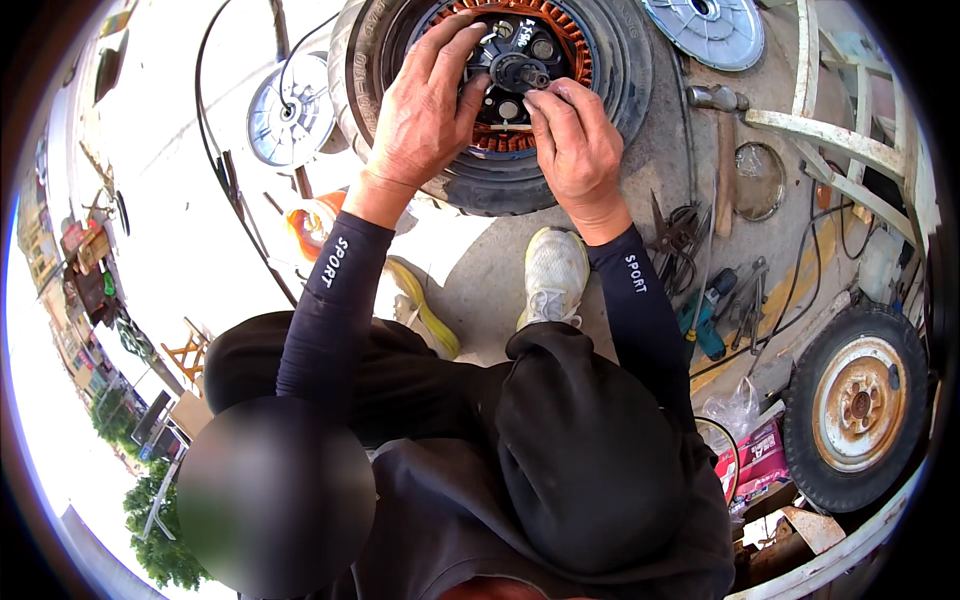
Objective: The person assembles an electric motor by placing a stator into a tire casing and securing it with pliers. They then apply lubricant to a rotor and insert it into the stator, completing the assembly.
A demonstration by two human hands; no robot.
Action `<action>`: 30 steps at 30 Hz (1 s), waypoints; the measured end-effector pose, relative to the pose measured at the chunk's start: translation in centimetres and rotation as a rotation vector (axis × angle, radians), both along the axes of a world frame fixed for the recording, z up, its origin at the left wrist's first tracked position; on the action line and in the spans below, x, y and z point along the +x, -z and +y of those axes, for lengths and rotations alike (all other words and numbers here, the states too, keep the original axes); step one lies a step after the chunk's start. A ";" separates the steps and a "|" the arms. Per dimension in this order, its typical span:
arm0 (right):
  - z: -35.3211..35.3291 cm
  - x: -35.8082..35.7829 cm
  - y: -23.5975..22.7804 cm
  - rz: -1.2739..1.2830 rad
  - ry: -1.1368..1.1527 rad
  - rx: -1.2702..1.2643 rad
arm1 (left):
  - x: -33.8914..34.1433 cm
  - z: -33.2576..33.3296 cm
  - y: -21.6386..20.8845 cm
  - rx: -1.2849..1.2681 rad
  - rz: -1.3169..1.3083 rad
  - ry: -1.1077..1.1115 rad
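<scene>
A hub motor wheel [627,95] with a black tyre lies flat in front of me. Copper-coloured windings [577,50] ring its dark centre, where an axle [520,72] sticks up. My left hand [425,115] rests over the left part of the hub, fingers stretched out and thumb beside the axle. At the axle's right side, my right hand [580,145] is closed in a pinch by the axle's end. Whatever sits between its fingertips is too small or hidden to name.
Round metal covers [290,115] [708,35] lie left and right of the wheel. At right are a hammer [726,150], a round dish [760,180], pliers [672,225], a teal power tool [708,315], a white metal frame [850,148] and a rusty-rimmed wheel [858,400]. Orange tape [312,225] lies left.
</scene>
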State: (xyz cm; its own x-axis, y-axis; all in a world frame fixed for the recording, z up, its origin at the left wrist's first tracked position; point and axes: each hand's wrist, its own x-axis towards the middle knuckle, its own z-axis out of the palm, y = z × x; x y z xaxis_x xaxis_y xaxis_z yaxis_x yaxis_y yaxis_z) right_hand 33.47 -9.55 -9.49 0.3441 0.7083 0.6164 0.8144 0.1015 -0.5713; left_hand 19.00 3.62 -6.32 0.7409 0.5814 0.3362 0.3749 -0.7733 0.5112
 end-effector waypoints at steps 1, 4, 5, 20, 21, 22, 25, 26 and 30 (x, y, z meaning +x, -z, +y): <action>-0.2 0.0 0.5 0.029 -0.020 -0.010 | 0.6 -0.8 -0.6 -0.148 -0.002 0.059; -1.2 -0.1 1.5 0.333 0.071 0.002 | 0.4 -1.3 0.3 -0.281 -0.036 -0.049; -1.4 -0.3 1.4 0.592 0.095 -0.013 | 0.1 -1.2 0.6 -0.382 -0.087 -0.081; 3.4 4.1 2.6 0.930 -0.238 -0.558 | -0.5 -0.5 2.3 -0.696 0.012 -0.237; 3.4 4.1 2.9 0.968 -0.248 -0.542 | -0.4 -0.3 2.5 -0.744 0.008 -0.237; 3.5 4.0 3.1 1.007 -0.261 -0.527 | -0.4 -0.2 2.6 -0.793 0.006 -0.240; 3.4 3.9 3.4 1.087 -0.288 -0.497 | -0.1 0.0 2.8 -0.784 -0.035 -0.216; 3.3 3.9 3.4 1.121 -0.295 -0.513 | 0.0 0.0 2.8 -0.806 -0.030 -0.226; 3.0 3.9 3.6 1.196 -0.293 -0.528 | 0.3 0.1 3.4 -0.828 -0.054 -0.252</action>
State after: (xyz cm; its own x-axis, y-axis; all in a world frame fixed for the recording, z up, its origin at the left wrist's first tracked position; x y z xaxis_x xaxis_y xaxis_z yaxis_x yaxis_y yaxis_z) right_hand 37.33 -6.51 -13.05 0.2722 0.9064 -0.3229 -0.2234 -0.2669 -0.9375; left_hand 19.29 3.68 -9.75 0.5521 0.7993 -0.2371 0.4443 -0.0414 0.8949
